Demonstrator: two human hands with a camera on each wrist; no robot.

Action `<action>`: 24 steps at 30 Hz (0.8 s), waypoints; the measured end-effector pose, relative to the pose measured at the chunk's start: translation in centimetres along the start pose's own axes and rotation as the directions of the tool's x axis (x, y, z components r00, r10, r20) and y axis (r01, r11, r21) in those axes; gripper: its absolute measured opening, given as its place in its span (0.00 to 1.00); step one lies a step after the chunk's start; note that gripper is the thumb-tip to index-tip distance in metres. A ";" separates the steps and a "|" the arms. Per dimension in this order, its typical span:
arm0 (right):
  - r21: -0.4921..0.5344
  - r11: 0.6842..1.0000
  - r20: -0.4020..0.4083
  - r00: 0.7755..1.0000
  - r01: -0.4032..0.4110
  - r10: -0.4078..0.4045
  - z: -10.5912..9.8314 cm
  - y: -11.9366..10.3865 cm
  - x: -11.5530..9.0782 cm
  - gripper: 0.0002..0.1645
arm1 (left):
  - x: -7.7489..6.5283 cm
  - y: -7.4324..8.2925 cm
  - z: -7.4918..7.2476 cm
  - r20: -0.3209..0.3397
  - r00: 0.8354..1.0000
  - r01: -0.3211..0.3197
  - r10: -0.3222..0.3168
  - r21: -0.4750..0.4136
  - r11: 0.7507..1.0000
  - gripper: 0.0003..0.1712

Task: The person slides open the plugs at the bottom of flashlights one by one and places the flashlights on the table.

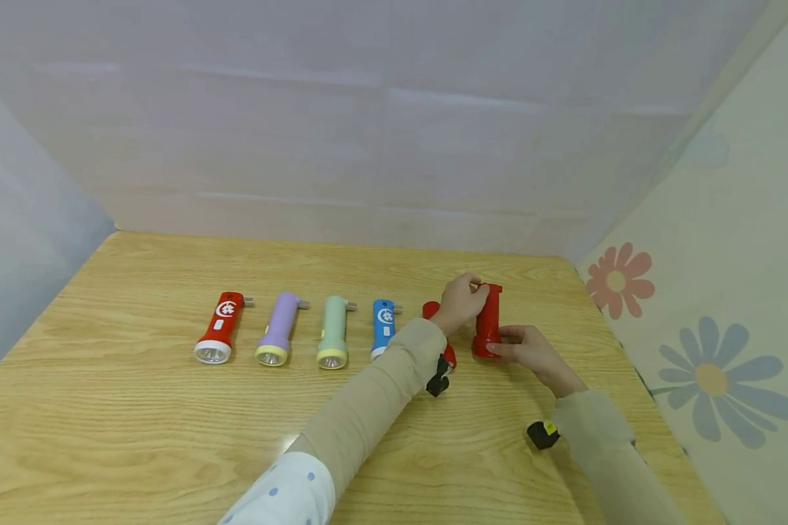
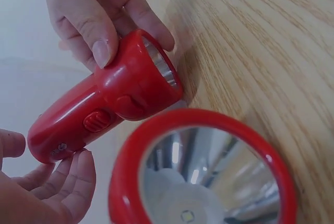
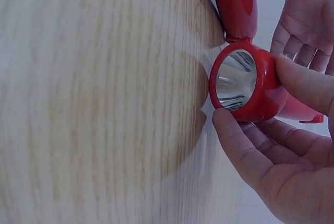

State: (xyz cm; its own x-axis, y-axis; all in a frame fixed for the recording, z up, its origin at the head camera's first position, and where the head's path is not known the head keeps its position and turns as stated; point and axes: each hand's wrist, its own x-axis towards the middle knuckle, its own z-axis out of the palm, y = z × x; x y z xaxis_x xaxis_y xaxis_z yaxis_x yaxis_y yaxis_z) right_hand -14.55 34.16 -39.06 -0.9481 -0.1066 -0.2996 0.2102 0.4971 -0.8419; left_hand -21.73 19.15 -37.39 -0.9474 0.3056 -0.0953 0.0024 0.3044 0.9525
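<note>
A red flashlight (image 1: 489,313) lies at the right end of a row, its lens end toward me. My right hand (image 1: 530,350) grips its wide head, thumb on one side and fingers on the other, as the right wrist view shows at the lens rim (image 3: 237,80). At the tail, my left hand (image 1: 460,300) holds it loosely, fingers bent against the underside and thumb (image 2: 11,143) just beside the end. A slide switch (image 2: 97,121) faces up on its body. Next to it, a second red flashlight (image 2: 125,182) is partly hidden by my left arm in the head view.
Farther left along the wooden table (image 1: 171,437) lie a blue flashlight (image 1: 384,321), a pale green one (image 1: 333,328), a purple one (image 1: 281,324) and a red-and-white one (image 1: 226,321). Several have plug prongs sticking out. A flower-patterned wall covering (image 1: 709,219) borders the right edge.
</note>
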 end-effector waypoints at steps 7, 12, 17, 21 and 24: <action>0.000 1.000 -0.002 1.000 0.009 -0.009 0.1 -0.1 -0.1 0.32 | 0.0 0.2 -0.1 -0.019 0.999 0.026 -0.026 -0.027 0.999 0.16; 0.008 1.000 -0.001 1.000 0.030 -0.030 0.2 -0.4 -0.2 0.30 | 0.0 0.2 -0.1 -0.030 0.999 0.015 -0.016 -0.029 0.999 0.14; 0.008 0.999 0.004 0.999 0.040 -0.040 0.2 -0.6 -0.3 0.30 | -0.1 0.2 -0.2 -0.037 0.999 0.008 -0.009 -0.033 0.999 0.13; -0.015 0.999 -0.003 0.999 0.039 -0.039 0.2 -0.5 -0.2 0.30 | -0.1 0.2 -0.2 -0.047 0.999 0.006 -0.008 -0.027 1.000 0.13; -0.042 0.998 -0.013 0.999 0.047 -0.047 0.2 -0.4 -0.2 0.29 | -0.2 0.2 -0.2 -0.052 0.999 0.003 -0.004 -0.027 1.000 0.13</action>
State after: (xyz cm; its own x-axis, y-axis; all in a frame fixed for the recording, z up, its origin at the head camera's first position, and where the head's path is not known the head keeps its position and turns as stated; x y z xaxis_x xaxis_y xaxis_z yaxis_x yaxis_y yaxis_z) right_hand -14.43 33.81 -38.74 -0.9601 -0.1184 -0.2535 0.1556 0.5271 -0.8354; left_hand -21.66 18.98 -37.08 -0.9628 0.2568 -0.0843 -0.0090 0.2811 0.9596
